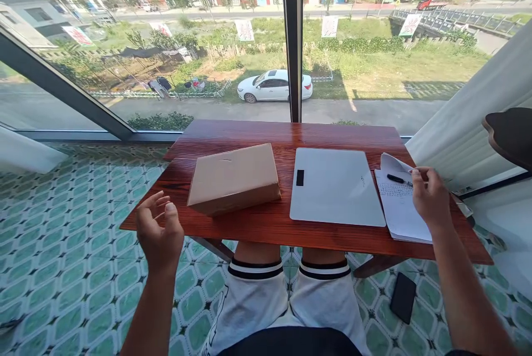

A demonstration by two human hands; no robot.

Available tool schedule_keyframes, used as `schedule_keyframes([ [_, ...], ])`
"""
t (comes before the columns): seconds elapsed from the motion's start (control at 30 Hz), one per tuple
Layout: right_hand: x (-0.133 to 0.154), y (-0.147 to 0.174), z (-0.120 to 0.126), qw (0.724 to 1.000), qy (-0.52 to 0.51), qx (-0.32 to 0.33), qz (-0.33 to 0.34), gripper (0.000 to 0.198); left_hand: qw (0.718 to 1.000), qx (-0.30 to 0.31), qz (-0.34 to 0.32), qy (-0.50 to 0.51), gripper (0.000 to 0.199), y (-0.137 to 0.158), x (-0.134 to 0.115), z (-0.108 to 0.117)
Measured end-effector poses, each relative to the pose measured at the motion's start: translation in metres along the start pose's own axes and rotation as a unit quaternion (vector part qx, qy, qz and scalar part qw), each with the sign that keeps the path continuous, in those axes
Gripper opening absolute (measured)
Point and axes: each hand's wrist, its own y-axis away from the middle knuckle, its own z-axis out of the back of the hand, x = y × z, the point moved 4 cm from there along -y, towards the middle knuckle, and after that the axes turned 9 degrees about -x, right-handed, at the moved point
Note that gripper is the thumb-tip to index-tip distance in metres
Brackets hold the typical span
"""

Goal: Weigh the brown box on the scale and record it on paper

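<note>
Left hand: the left hand hangs in the air at 7 o'clock off the table's near-left corner, palm up, fingers loosely curled and spread, holding and touching nothing.
Right hand: the right hand lies on the white sheets of paper at 4 o'clock, fingers bent down on the paper's upper right edge; whether it pinches a sheet cannot be told.
Pen: a black pen lies on the papers just beside the right fingertips, at their 9 o'clock.
Box: a flat brown cardboard box sits on the red-brown wooden table, nearest the left hand, apart from it.
Tablet: a white rectangular tablet lies between box and papers.
Floor: a black phone lies on the green patterned tiles at 5 o'clock.
</note>
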Motion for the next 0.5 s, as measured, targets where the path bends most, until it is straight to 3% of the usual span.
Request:
schedule_keyframes([
  [0.13, 0.1, 0.04, -0.027, 0.989, -0.135, 0.039, 0.037, 0.033, 0.994, 0.053, 0.083, 0.056, 0.058, -0.011, 0.009, -0.015],
  [0.23, 0.156, 0.073, -0.055, 0.971, -0.208, 0.099, 0.062, 0.032, 0.985, 0.099, 0.124, 0.062, 0.067, -0.015, 0.014, -0.025],
  [0.37, 0.209, 0.108, -0.088, 0.948, -0.237, 0.187, 0.102, 0.046, 0.975, 0.144, 0.164, 0.046, 0.074, -0.013, 0.015, -0.03],
  [0.5, 0.238, 0.128, -0.113, 0.925, -0.265, 0.259, 0.083, 0.066, 0.965, 0.179, 0.186, 0.046, 0.08, -0.004, 0.007, -0.028],
])
